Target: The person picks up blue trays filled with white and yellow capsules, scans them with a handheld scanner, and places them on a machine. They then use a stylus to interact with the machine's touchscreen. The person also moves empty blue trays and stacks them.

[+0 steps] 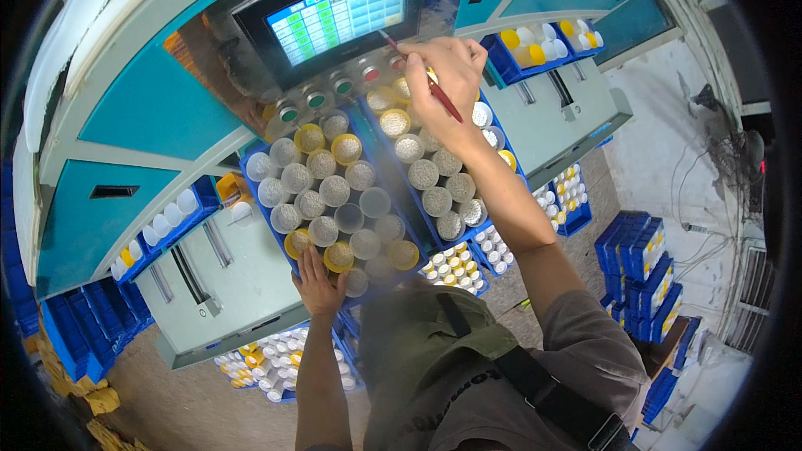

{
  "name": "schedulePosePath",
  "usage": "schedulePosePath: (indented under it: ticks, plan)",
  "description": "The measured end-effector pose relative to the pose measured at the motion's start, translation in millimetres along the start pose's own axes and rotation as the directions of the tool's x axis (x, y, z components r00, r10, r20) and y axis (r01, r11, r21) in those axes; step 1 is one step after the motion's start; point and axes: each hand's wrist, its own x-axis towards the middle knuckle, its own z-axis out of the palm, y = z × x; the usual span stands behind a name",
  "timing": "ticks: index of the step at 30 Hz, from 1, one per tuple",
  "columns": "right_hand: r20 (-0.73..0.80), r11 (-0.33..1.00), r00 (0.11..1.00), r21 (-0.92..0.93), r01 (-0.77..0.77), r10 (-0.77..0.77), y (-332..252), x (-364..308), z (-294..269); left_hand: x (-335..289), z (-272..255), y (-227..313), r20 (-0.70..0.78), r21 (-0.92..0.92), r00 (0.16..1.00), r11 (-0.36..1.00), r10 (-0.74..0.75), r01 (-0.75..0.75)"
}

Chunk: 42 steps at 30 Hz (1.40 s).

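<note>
Right hand (447, 75) angles pen (422, 75) (red) screenward (342, 12).

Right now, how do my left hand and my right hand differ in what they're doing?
The left hand lies flat and open against the near edge of the left blue tray of bobbins, holding nothing. The right hand is raised over the right blue tray, gripping a red pen whose tip points toward the touchscreen. Both are bare.

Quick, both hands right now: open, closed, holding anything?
Left hand: open, fingers spread against the near edge of the blue crate of bobbins.
Right hand: closed on a red pen, raised near the touchscreen.
</note>
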Motion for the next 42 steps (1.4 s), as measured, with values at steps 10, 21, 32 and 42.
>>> schedulePosePath:
  ticks: [10,21,32,42]
  plan:
    - [-0.050,0.998,0.998,0.044,0.034,-0.032,-6.4,13.7,-2.1,2.0,-2.1,0.7,0.044,0.015,0.999,1.000,-0.028,0.028]
    - [-0.070,1.000,0.997,-0.008,0.027,-0.028,-1.6,13.5,2.0,0.8,-2.0,1.7,0.044,0.013,0.998,0.999,-0.033,0.033]
    - [-0.100,0.999,0.994,-0.003,0.037,-0.037,5.9,20.9,-1.6,0.5,-0.8,0.5,0.042,-0.004,0.999,1.000,-0.024,0.024]
    - [-0.081,0.999,0.997,-0.037,-0.004,0.001,8.1,12.2,-2.9,0.8,-3.5,2.1,0.046,-0.006,0.999,1.000,-0.027,0.027]
